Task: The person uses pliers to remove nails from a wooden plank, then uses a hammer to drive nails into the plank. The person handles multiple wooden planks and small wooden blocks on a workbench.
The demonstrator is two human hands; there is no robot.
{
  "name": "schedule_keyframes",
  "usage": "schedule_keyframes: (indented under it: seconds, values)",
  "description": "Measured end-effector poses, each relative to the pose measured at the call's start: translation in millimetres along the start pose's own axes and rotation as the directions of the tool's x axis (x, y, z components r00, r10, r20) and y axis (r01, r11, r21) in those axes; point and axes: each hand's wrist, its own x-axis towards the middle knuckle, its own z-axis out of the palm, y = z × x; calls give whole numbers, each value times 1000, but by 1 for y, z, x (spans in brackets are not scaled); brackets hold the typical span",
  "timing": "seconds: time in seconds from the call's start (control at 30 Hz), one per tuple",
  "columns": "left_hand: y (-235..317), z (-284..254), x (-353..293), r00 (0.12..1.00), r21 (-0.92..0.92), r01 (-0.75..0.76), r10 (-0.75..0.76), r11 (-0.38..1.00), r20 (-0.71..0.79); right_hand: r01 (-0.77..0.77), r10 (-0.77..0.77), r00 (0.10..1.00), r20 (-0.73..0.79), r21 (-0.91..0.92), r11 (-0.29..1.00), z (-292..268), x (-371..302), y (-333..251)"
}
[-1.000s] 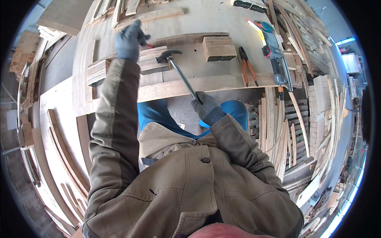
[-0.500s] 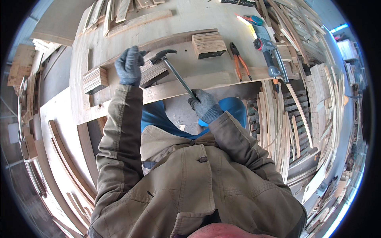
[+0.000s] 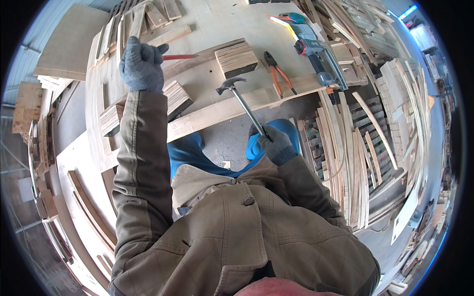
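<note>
Your right hand (image 3: 275,144), in a grey glove, has its fingers wrapped tight round the lower end of the hammer (image 3: 244,105) handle. The handle slants up and to the left from your fist, and the steel claw head sits at its top, over the long plank (image 3: 217,114) that runs along the near edge of the bench (image 3: 222,24); whether the head touches the wood cannot be told. Your left hand (image 3: 141,65), also gloved, is raised with the arm stretched out, fingers pinched round a red pencil (image 3: 178,57) whose free end points right across the bench top.

Just below your left wrist lies a stack of thin boards (image 3: 175,98), and another small stack sits further left. A block of layered wood (image 3: 237,59) stands just above the hammer head. To its right lie orange-handled pliers (image 3: 279,74), and beyond them a blue power tool (image 3: 316,54) with its cord. Curved wooden strips (image 3: 355,163) are heaped to your right, below the bench.
</note>
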Motion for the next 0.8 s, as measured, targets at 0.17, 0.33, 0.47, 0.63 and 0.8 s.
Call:
schedule_keyframes:
  seconds: [0.17,0.33,0.47,0.63,0.8]
  values:
    - [-40,44,23,996,32,94,-94,995,6,37,-40,999,-36,-93,995,-12,-11,27]
    - [-72,79,40,989,21,143,-144,989,44,173,-175,977,-125,-24,985,-4,-6,48]
    - [-81,97,48,982,136,163,-174,977,72,131,-132,990,-53,-20,991,-12,-3,51]
    - [-83,106,54,978,211,184,-201,960,58,136,-135,990,-45,19,991,-17,0,47]
    - [-84,106,55,973,195,191,-212,962,93,159,-155,986,-67,62,985,-14,4,48]
